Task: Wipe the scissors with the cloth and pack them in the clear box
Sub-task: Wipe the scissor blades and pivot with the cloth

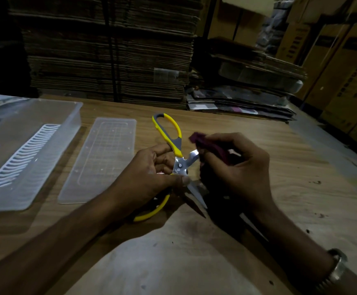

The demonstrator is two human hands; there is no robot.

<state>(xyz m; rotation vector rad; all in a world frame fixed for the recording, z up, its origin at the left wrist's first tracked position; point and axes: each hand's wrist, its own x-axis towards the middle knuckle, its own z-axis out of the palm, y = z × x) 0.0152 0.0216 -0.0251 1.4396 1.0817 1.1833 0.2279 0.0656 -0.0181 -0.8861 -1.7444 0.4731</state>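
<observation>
Yellow and grey scissors [176,143] are spread open above the wooden table [300,171]. My left hand [150,173] grips them near the pivot, one yellow handle pointing away and the other showing under my palm. My right hand [237,167] holds a dark purple cloth [207,143] bunched in its fingers and presses it against the upper steel blade. The lower blade points toward me between both hands. The clear box [13,167] stands open at the left with a white ribbed insert inside. Its flat clear lid [101,158] lies beside it.
Tall stacks of flattened cardboard [109,50] rise behind the table's far edge. More cartons and printed sheets are piled at the back right [247,99]. A metal bracelet [334,267] sits on my right wrist.
</observation>
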